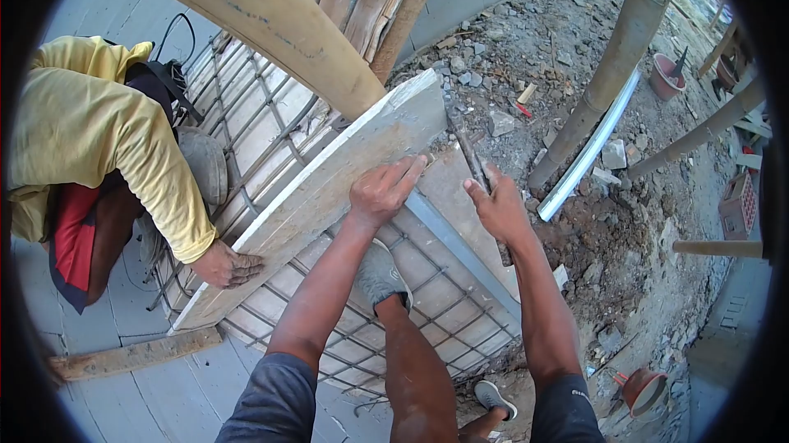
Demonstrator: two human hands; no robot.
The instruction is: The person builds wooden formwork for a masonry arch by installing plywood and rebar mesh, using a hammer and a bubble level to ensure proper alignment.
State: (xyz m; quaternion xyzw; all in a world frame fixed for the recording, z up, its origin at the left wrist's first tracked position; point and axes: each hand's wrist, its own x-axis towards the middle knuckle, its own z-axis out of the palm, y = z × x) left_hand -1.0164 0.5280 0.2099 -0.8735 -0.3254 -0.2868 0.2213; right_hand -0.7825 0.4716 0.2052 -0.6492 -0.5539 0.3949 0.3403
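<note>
Grey rubble ground (534,53) beyond long, pale, flat board (320,168): left hand (380,193) touches it, grasp unclear; right hand (503,211) grips dark, rod-like tool (468,149). Firm bracing should aid control.

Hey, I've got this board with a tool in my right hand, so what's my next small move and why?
Probably ease your left hand down the board, away from the tool in your right hand: its fingertips look close to it, and a co-worker's hand is already on the board's other end.
</note>
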